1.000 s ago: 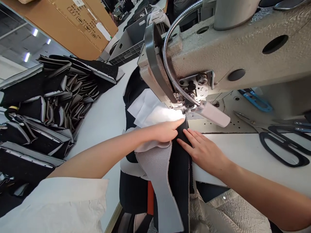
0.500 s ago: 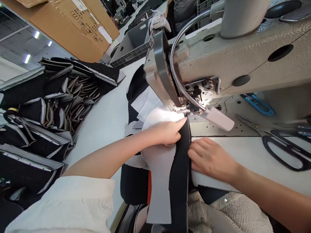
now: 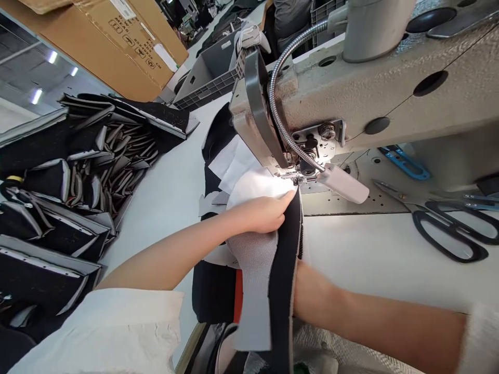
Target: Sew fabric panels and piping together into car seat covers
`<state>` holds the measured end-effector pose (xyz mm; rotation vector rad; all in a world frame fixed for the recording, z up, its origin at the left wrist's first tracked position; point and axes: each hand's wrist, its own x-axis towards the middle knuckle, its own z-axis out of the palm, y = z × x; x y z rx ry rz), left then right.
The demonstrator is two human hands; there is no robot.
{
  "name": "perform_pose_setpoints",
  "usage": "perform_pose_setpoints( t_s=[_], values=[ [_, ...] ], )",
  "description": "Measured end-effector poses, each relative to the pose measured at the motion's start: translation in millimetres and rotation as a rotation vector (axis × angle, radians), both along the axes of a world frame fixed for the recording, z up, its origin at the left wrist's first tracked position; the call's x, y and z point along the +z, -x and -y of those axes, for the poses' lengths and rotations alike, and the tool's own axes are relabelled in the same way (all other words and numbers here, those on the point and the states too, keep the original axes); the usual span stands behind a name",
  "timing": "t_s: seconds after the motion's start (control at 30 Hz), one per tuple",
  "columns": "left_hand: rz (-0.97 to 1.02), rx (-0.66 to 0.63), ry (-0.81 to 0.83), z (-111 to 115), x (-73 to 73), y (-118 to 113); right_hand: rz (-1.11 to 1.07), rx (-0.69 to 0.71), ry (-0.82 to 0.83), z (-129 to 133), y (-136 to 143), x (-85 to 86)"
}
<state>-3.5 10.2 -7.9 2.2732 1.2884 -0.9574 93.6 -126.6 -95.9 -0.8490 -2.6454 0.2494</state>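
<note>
A black fabric strip [image 3: 283, 265] runs lengthwise under the needle area of a sewing machine [image 3: 296, 166]. My left hand [image 3: 268, 212] is closed at its upper end, fingertips pinching the fabric close to the presser foot. Beneath that hand lies a grey mesh piece [image 3: 253, 291], hanging toward my lap. White sheet-like pieces [image 3: 237, 166] lie left of the needle. My right hand has gone under the black strip; only the wrist [image 3: 307, 291] and forearm show, so its fingers are hidden. A dark zipper-like edge [image 3: 300, 241] shows along the strip's right side.
Large black-handled scissors [image 3: 448, 223] and a blue-handled tool [image 3: 405, 162] lie to the right. Stacked black padded pieces [image 3: 89, 171] fill the left. A cardboard box [image 3: 117, 47] and a grey crate [image 3: 210, 67] stand behind. A lamp [image 3: 343, 183] hangs beside the needle.
My right hand has moved from the strip's right edge to beneath it, lifting that edge somewhat. The left hand stays near the presser foot. The view has shifted slightly.
</note>
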Motion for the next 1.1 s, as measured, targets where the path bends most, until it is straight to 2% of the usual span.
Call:
perform_pose_setpoints(
  t_s=[0.07, 0.13, 0.2, 0.27, 0.33, 0.4, 0.47, 0.6, 0.7, 0.87, 1.0, 1.1],
  values=[
    [0.072, 0.019, -0.029, 3.4, -6.9, 5.1, -0.050, 0.122, -0.071, -3.4, -42.4, 3.2],
    [0.205, 0.050, -0.056, 3.7, -12.5, 10.6, -0.085, 0.042, -0.134, -13.2, -74.5, 7.4],
    [0.312, 0.061, -0.056, 3.3, -15.0, 13.1, -0.107, -0.039, -0.202, -25.1, -87.2, 8.4],
    [0.265, 0.053, -0.044, 5.4, -14.4, 10.4, -0.087, -0.025, -0.258, -33.6, -83.3, 3.5],
    [0.068, 0.027, -0.071, 11.0, -12.3, 3.5, -0.038, 0.019, -0.287, -36.6, -72.4, -5.1],
    [-0.116, -0.011, -0.117, 18.0, -11.2, -3.4, -0.012, 0.002, -0.302, -35.0, -63.8, -12.5],
    [-0.184, -0.057, -0.140, 24.0, -12.4, -5.5, -0.001, -0.021, -0.283, -31.5, -61.1, -15.2],
    [-0.076, -0.112, -0.188, 30.9, -19.1, 4.8, -0.011, 0.024, -0.129, -25.2, -65.6, -9.9],
    [0.015, -0.093, -0.256, 34.3, -22.6, 10.0, -0.036, 0.037, -0.099, -20.3, -65.8, -8.2],
    [-0.123, -0.052, -0.295, 36.9, -19.9, -1.1, -0.061, -0.019, -0.144, -11.2, -61.6, -14.2],
    [-0.137, -0.024, -0.233, 37.2, -16.7, -7.5, -0.020, 0.003, -0.192, -9.5, -64.2, -14.3],
    [-0.141, -0.021, -0.233, 37.4, -18.6, -7.3, -0.010, 0.034, -0.165, -11.7, -67.5, -10.4]
  ],
)
